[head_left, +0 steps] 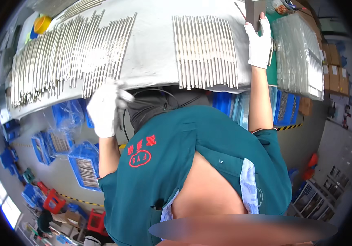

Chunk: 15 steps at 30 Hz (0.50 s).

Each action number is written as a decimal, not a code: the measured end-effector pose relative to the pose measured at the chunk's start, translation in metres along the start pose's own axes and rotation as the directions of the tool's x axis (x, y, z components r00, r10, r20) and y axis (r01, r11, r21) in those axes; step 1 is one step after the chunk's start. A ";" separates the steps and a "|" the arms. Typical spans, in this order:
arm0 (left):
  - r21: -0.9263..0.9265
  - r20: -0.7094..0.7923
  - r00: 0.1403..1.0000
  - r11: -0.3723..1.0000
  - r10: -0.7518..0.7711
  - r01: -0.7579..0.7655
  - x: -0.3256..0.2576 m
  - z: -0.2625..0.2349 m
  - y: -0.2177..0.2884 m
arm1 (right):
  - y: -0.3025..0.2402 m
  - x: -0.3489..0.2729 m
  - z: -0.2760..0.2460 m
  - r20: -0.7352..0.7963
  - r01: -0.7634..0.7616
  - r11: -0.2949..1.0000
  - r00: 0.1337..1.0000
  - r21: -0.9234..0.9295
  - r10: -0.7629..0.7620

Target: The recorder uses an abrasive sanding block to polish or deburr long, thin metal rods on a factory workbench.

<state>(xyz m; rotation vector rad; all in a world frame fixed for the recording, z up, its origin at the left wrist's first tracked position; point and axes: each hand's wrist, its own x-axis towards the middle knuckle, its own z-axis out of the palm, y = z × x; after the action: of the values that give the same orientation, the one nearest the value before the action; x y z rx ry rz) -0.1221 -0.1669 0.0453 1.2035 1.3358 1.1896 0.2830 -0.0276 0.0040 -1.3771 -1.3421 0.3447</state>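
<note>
White-gloved, your right hand [259, 47] clasps a block [254, 9] at one o'clock. Your left hand [104, 108] at nine, by rods [102, 57]: grip unclear.

This was a workshop, much like part of a factory. A long, pale table [153, 53] filled the top of the frame, with many shiny metal rods [204, 49] in rows on it. Blue bins [76, 169] sat on the floor at the lower left, near red crates [54, 201]. Black and yellow stripes [289, 127] marked the floor, and brown boxes [333, 76] were piled up at the right.
</note>
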 end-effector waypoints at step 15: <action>0.534 0.679 0.618 0.311 0.396 -0.786 0.107 0.074 -0.018 | -0.007 -0.056 -0.029 0.056 0.276 0.857 0.958 -0.435 -0.281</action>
<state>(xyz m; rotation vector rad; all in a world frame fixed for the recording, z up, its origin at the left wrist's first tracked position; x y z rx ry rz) -0.0571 -0.0559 0.0170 2.7118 1.0575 0.6169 0.2852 -0.0899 -0.0067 -1.5142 -1.6537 -0.1767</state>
